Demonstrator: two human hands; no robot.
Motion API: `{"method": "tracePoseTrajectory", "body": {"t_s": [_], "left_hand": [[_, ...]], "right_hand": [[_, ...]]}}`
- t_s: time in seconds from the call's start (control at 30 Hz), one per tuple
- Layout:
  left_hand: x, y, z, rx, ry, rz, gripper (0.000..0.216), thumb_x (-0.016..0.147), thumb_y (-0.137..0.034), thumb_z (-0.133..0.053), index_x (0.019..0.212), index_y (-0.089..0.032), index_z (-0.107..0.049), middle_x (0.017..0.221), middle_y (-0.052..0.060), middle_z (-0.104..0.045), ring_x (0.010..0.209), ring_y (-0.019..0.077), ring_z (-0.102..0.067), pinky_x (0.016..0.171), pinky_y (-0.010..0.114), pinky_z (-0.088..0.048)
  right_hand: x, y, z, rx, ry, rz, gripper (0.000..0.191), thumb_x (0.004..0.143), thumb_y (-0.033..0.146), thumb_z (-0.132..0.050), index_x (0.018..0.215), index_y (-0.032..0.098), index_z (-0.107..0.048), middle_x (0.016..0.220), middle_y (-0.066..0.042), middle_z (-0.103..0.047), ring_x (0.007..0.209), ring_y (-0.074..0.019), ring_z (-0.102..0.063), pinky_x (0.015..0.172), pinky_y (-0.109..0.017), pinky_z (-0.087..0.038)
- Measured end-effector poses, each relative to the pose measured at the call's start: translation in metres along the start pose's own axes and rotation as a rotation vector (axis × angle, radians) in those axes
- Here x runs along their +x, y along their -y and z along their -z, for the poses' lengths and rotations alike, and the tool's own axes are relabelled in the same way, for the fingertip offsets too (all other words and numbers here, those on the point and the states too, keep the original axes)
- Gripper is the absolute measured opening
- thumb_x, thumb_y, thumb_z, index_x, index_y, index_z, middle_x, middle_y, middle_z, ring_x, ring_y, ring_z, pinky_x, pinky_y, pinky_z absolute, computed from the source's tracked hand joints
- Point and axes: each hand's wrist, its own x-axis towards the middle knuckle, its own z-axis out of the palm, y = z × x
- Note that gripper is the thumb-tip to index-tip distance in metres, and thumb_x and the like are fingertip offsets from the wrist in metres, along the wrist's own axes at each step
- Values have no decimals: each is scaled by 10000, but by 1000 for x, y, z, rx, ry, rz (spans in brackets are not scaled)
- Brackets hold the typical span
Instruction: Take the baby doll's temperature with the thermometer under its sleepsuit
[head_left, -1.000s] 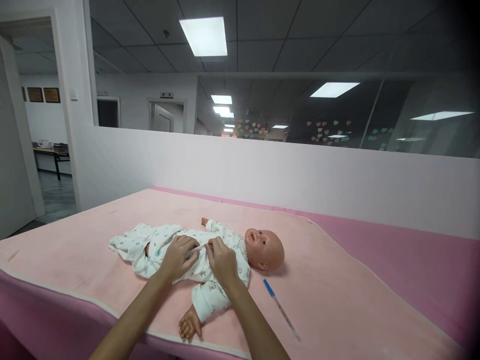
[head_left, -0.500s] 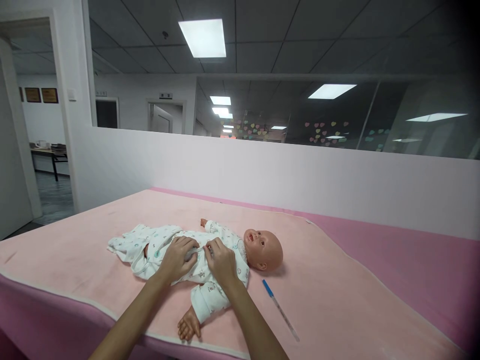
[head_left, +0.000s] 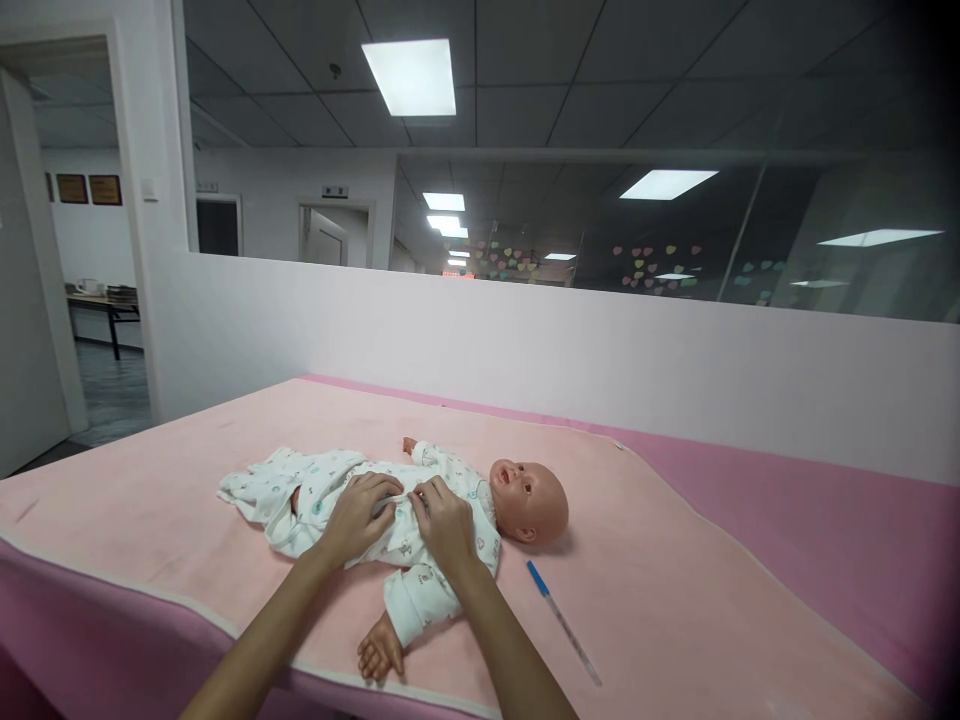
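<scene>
A baby doll lies on its back, its head to the right, dressed in a white printed baby outfit. At the doll's belly, my left hand is closed with thumb and fingers on a fold of the outfit's front. My right hand pinches the same front a little nearer the chest, its fingertips close to those of my left. The fingers partly hide the fabric between them. A slim clear tube with a blue cap, perhaps a thermometer in its case, rests beside the doll's head, apart from my hands.
A pink padded mat covers the table under the doll, its pale edging at the near side. Behind it runs a low white wall with glass above. An open doorway is at the left.
The fingers of my left hand have shifted slightly over the cloth, toward my right hand. The doll and the blue-capped tube stay in place on the mat; the view has moved a little.
</scene>
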Motion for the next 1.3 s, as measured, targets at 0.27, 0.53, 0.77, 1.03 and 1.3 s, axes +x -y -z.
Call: {"method": "tracePoseTrajectory", "body": {"t_s": [0.27,0.53,0.77,1.03,1.3], "left_hand": [[0,0,1,-50,5,3,218,817,-225,-399,915,-221,-594,994,39,-614,948,204,-530,846,368,-381],[0,1,1,-61,3,-4,211,823,-229,-395,895,-217,-593,984,42,-614,939,205,-529,836,371,-387],[1,2,0,-62,11,8,197,825,-219,-383,858,-213,-577,961,36,-607,920,199,-528,827,365,-388],[2,-1,1,-85,11,45,177,813,-202,-376,869,-217,-544,909,27,-599,864,200,-528,786,362,-396],[0,2,-2,-72,-168,32,149,820,-268,-459,814,-236,-605,1052,37,-563,974,209,-499,861,369,-387]], "right_hand": [[-1,-1,-1,18,-15,-15,181,899,286,-412,809,209,-549,780,14,-582,623,-92,-523,534,-207,-268],[-1,-1,-2,-7,-15,-13,186,898,292,-418,796,211,-550,779,19,-579,613,-85,-518,527,-205,-265],[-1,-2,-3,-36,-10,-1,208,906,296,-397,792,204,-545,774,8,-578,600,-88,-513,512,-210,-253],[-2,-2,-5,-58,-11,-9,183,902,283,-408,792,208,-533,771,12,-575,594,-94,-505,507,-221,-253],[-2,-3,-6,-58,-18,-28,183,898,278,-413,786,208,-539,756,14,-572,581,-92,-508,506,-218,-263]]}}
